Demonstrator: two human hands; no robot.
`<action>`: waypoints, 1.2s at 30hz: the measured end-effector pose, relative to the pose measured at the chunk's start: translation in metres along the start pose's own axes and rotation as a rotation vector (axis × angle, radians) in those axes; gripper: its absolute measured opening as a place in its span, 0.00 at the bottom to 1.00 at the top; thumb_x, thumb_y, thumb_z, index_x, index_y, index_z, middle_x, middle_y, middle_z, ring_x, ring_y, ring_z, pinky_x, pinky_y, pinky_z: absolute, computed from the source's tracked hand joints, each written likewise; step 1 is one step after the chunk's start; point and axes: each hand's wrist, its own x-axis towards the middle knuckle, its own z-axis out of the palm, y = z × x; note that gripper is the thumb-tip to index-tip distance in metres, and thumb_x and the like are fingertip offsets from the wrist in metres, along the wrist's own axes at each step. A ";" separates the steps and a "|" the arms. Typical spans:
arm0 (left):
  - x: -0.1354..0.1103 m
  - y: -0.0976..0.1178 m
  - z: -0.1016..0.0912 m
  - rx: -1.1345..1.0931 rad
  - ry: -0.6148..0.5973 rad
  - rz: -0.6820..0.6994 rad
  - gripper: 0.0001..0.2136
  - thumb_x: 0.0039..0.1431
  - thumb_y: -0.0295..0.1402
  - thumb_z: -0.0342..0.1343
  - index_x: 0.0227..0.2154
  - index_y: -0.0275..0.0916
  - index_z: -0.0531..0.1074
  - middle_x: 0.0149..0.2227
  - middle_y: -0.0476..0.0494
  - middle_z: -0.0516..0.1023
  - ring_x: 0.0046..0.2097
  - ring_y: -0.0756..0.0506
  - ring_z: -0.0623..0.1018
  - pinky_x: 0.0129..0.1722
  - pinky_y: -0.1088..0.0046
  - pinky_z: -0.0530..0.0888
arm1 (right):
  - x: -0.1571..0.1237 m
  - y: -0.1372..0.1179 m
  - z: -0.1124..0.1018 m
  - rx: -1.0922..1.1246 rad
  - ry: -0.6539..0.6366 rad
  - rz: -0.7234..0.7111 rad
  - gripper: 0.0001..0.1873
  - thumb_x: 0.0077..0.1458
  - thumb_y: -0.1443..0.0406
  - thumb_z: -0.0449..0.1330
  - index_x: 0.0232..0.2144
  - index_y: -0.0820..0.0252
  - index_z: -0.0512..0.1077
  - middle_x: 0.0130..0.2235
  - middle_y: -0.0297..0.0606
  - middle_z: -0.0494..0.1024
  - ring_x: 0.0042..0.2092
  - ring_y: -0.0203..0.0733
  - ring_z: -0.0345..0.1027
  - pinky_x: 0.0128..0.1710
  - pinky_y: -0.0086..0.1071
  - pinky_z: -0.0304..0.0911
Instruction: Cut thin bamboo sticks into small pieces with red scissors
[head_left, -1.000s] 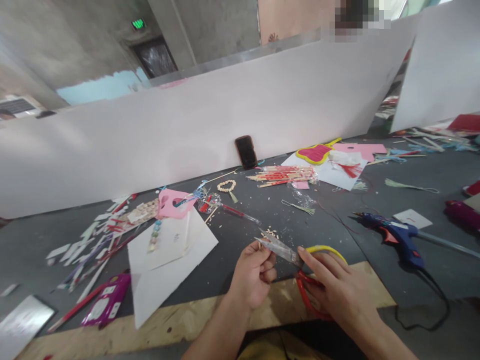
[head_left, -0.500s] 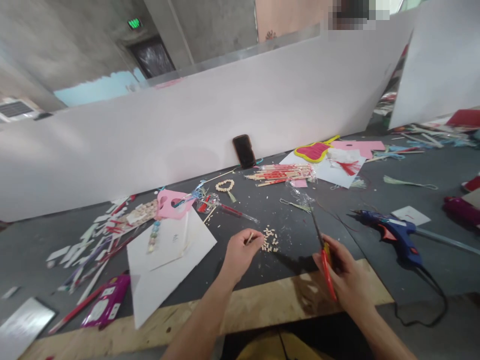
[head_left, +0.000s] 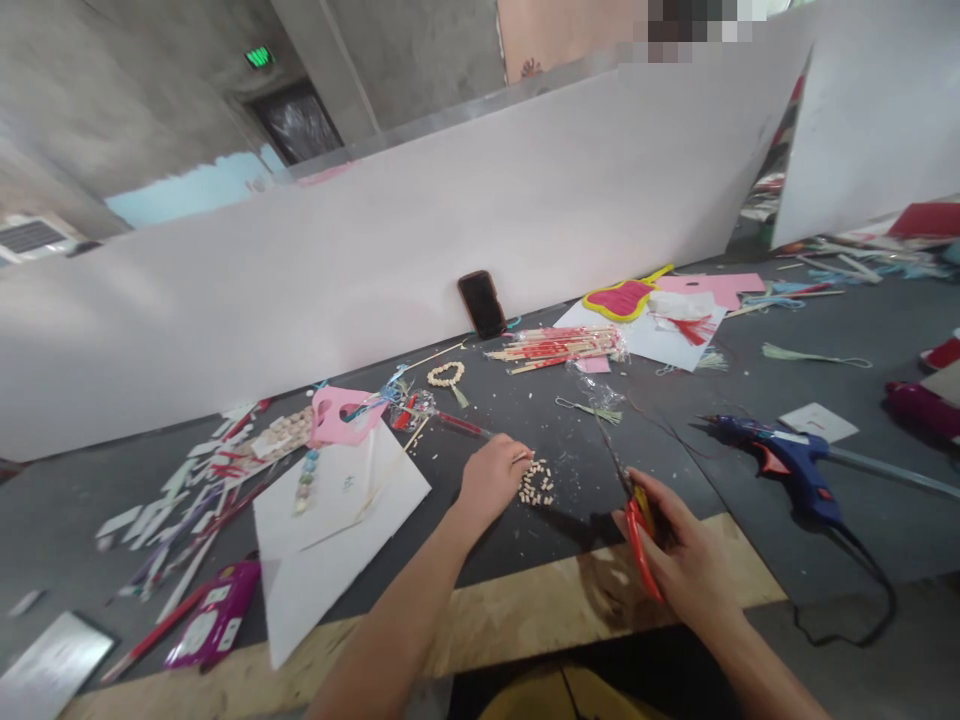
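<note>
My left hand (head_left: 491, 482) is closed, pinching what looks like a short thin wooden stick (head_left: 520, 458); most of it is hidden by the fingers. Right beside those fingertips lies a small pile of cut pale wooden bits (head_left: 537, 484) on the dark table. My right hand (head_left: 679, 540) is wrapped around red-handled scissors (head_left: 637, 530), with a bit of yellow near the grip. Their long blades point up and away, to the right of the pile and apart from it. Whether the blades are parted is hard to make out.
Behind stand a phone (head_left: 482, 304) and a white partition (head_left: 375, 270). A bundle of wooden sticks (head_left: 559, 345) lies before them. At right is a blue glue gun (head_left: 787, 460) with its cord; at left, white card (head_left: 337, 560), a purple packet (head_left: 217, 615) and a heart-shaped bead loop (head_left: 446, 375).
My left hand has turned over and shifted slightly up, its fingertips now at the pile's upper edge. My right hand has moved a little left with the scissors. The view has shifted slightly.
</note>
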 end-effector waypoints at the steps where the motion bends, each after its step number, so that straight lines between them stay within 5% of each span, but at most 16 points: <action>1: 0.002 0.001 0.002 0.023 -0.010 0.003 0.10 0.58 0.32 0.50 0.34 0.44 0.77 0.40 0.46 0.76 0.43 0.45 0.74 0.42 0.73 0.66 | 0.000 0.000 0.000 -0.007 -0.005 -0.008 0.23 0.53 0.55 0.58 0.50 0.58 0.68 0.44 0.42 0.77 0.43 0.43 0.72 0.43 0.35 0.68; 11: 0.006 0.003 0.009 0.099 -0.098 0.027 0.09 0.59 0.30 0.48 0.29 0.41 0.74 0.38 0.45 0.72 0.38 0.45 0.74 0.36 0.74 0.64 | 0.000 0.002 0.002 -0.054 -0.035 -0.063 0.23 0.54 0.56 0.57 0.51 0.58 0.67 0.45 0.43 0.76 0.43 0.43 0.72 0.43 0.35 0.68; 16: -0.002 0.004 0.005 -0.015 -0.042 0.011 0.09 0.60 0.29 0.46 0.31 0.40 0.72 0.39 0.44 0.72 0.40 0.46 0.73 0.38 0.74 0.65 | 0.000 0.002 0.001 -0.103 -0.054 -0.131 0.22 0.56 0.58 0.56 0.51 0.59 0.66 0.44 0.43 0.76 0.42 0.43 0.73 0.40 0.34 0.69; 20: -0.017 0.003 0.000 -0.175 0.030 -0.007 0.08 0.60 0.32 0.46 0.31 0.40 0.70 0.30 0.48 0.73 0.34 0.48 0.72 0.34 0.75 0.65 | -0.001 -0.002 0.000 -0.186 -0.078 -0.227 0.21 0.56 0.61 0.55 0.52 0.57 0.65 0.43 0.42 0.77 0.42 0.42 0.73 0.39 0.33 0.69; 23: -0.031 0.004 0.000 -0.431 0.040 -0.064 0.10 0.60 0.36 0.46 0.31 0.38 0.68 0.27 0.50 0.72 0.23 0.53 0.66 0.23 0.78 0.61 | -0.001 -0.010 -0.001 -0.220 -0.137 -0.286 0.21 0.56 0.61 0.55 0.52 0.54 0.65 0.42 0.41 0.76 0.40 0.42 0.73 0.35 0.32 0.70; 28: -0.046 0.010 -0.001 -1.230 -0.015 -0.200 0.12 0.49 0.40 0.60 0.29 0.36 0.68 0.25 0.51 0.71 0.16 0.58 0.56 0.17 0.80 0.52 | 0.000 -0.028 -0.003 -0.270 -0.242 -0.359 0.22 0.54 0.60 0.56 0.52 0.56 0.64 0.42 0.43 0.75 0.38 0.43 0.72 0.35 0.33 0.70; 32: -0.051 0.017 -0.007 -1.440 -0.057 -0.250 0.12 0.42 0.35 0.65 0.26 0.36 0.69 0.17 0.59 0.59 0.16 0.59 0.53 0.16 0.81 0.48 | 0.000 -0.036 -0.006 -0.342 -0.269 -0.455 0.23 0.53 0.60 0.56 0.51 0.57 0.65 0.42 0.44 0.74 0.42 0.45 0.70 0.39 0.37 0.69; 36: -0.055 0.019 -0.009 -1.487 -0.140 -0.256 0.11 0.41 0.32 0.65 0.25 0.36 0.68 0.17 0.58 0.58 0.17 0.59 0.52 0.16 0.82 0.48 | 0.000 -0.040 -0.008 -0.370 -0.265 -0.490 0.23 0.53 0.60 0.56 0.51 0.57 0.66 0.41 0.44 0.74 0.42 0.44 0.70 0.38 0.36 0.69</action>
